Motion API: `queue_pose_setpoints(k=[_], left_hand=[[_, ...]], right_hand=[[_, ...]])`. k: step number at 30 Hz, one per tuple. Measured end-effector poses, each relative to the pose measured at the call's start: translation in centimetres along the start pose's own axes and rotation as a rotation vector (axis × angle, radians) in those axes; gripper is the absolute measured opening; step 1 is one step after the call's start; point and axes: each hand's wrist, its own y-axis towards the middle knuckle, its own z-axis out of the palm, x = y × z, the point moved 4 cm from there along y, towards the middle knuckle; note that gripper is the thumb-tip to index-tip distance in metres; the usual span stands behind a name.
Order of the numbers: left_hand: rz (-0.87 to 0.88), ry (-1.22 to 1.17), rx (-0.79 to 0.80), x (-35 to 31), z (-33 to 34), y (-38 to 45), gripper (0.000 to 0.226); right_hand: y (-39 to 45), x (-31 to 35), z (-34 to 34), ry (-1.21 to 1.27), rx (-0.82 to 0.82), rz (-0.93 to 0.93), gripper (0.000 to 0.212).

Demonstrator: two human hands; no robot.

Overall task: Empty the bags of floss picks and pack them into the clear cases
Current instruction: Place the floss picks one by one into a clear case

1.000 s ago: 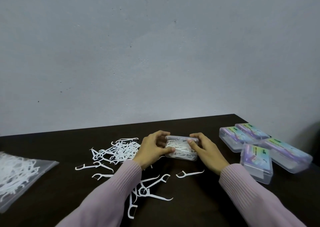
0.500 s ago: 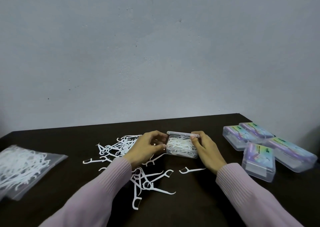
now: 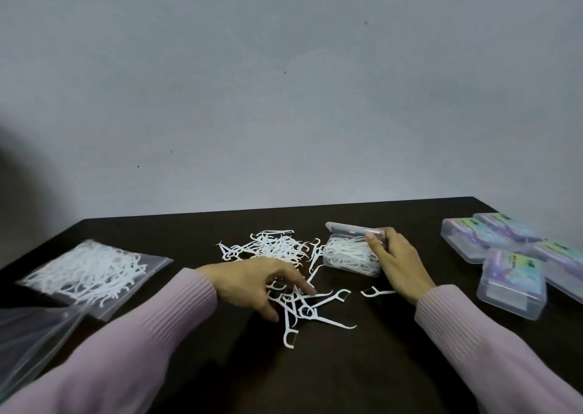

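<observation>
A clear case [image 3: 348, 256] full of white floss picks sits on the dark table [image 3: 362, 366], its lid [image 3: 353, 227] raised at the back. My right hand [image 3: 399, 264] grips the case's right end, thumb at the lid edge. My left hand [image 3: 258, 282] hovers with fingers spread over a small heap of loose floss picks [image 3: 307, 306] in front of the case; it holds nothing. A larger pile of picks [image 3: 271, 248] lies behind it. One pick [image 3: 375, 293] lies alone below my right hand.
A zip bag of floss picks [image 3: 90, 271] lies at the left, with an empty clear bag [image 3: 34, 341] at the near left edge. Several closed cases with coloured labels [image 3: 511, 275] are stacked at the right. A grey wall stands behind the table.
My left hand has let go of the case and moved down-left onto the loose picks. The right hand stays on the case, whose lid is still raised. The view has shifted to the right.
</observation>
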Motion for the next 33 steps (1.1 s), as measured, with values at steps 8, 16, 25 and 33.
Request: queue_pose_setpoints(k=[8, 16, 25, 33], left_hand=[[0.071, 0.015, -0.122, -0.8, -0.1, 1.0, 0.040], [0.055, -0.016, -0.237, -0.5, 0.3, 2.2, 0.025], [0.008, 0.063, -0.121, -0.5, 0.1, 3.3, 0.011], [0.008, 0.361, -0.140, -0.8, 0.3, 3.7, 0.015]], right_hand=[[0.2, -0.3, -0.6, 0.040, -0.053, 0.010, 0.036], [0.4, -0.4, -0.8, 0.047, -0.068, -0.022, 0.025], [0.6, -0.7, -1.1, 0.047, -0.096, -0.025, 0.037], [1.0, -0.9, -1.2, 0.043, -0.096, -0.027, 0.038]])
